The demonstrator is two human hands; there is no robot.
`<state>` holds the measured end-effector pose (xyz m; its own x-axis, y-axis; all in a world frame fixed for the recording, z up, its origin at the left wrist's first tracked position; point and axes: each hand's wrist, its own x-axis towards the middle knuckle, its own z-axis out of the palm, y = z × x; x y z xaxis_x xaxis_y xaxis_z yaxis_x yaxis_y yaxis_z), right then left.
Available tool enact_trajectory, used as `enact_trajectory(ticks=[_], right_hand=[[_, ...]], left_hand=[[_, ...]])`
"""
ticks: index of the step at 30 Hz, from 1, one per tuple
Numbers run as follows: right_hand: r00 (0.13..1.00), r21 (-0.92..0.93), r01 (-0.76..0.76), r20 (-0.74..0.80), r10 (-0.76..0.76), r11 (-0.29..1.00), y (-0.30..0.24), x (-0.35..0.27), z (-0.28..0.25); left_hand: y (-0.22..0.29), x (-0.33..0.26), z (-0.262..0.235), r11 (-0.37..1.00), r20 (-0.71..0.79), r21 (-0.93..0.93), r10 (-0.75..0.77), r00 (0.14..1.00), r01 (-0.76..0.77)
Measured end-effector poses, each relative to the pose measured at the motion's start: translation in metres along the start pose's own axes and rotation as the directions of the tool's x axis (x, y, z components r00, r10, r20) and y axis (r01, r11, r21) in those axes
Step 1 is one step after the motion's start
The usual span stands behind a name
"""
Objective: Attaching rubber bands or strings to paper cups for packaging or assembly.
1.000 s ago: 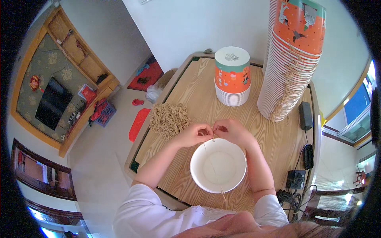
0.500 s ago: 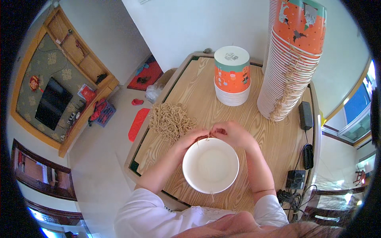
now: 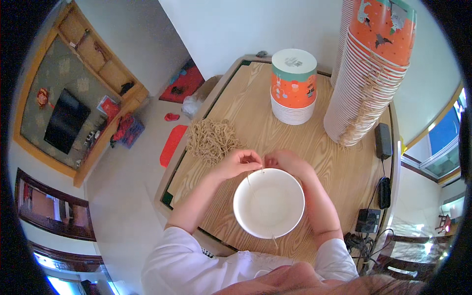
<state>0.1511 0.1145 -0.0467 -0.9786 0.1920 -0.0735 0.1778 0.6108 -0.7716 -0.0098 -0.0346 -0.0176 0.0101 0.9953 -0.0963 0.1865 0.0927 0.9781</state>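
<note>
A white paper bowl [image 3: 268,202] is held up over the wooden table [image 3: 246,113], open side toward me. My left hand [image 3: 239,162] and my right hand [image 3: 286,162] meet at its far rim, both pinching a thin tan string [image 3: 250,186] that runs across the bowl's inside and hangs out past its near rim. A loose heap of the same tan strings [image 3: 212,139] lies on the table just left of my left hand.
A short stack of orange-and-white bowls [image 3: 294,86] stands at the table's far middle. A tall leaning stack of bowls with strings [image 3: 366,78] fills the far right. A power adapter [image 3: 382,141], cables and a black box [image 3: 368,221] lie along the right edge.
The bowl shifted left then back toward the right and nearer me. Both hands stay pinched together at its far rim, having moved slightly nearer.
</note>
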Motion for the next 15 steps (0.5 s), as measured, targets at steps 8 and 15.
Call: enact_trajectory(ticks=[8, 15], right_hand=[[0.994, 0.006, -0.049, -0.098, 0.049, 0.999, -0.014, -0.010, -0.011], [0.974, 0.065, 0.006, -0.228, 0.010, 0.998, -0.027, -0.016, -0.017]], left_hand=[[0.049, -0.025, 0.020, 0.848, -0.060, 0.504, 0.223, 0.973, -0.163], [0.062, -0.030, 0.034, 0.671, -0.145, 0.727, 0.360, 0.922, -0.148]])
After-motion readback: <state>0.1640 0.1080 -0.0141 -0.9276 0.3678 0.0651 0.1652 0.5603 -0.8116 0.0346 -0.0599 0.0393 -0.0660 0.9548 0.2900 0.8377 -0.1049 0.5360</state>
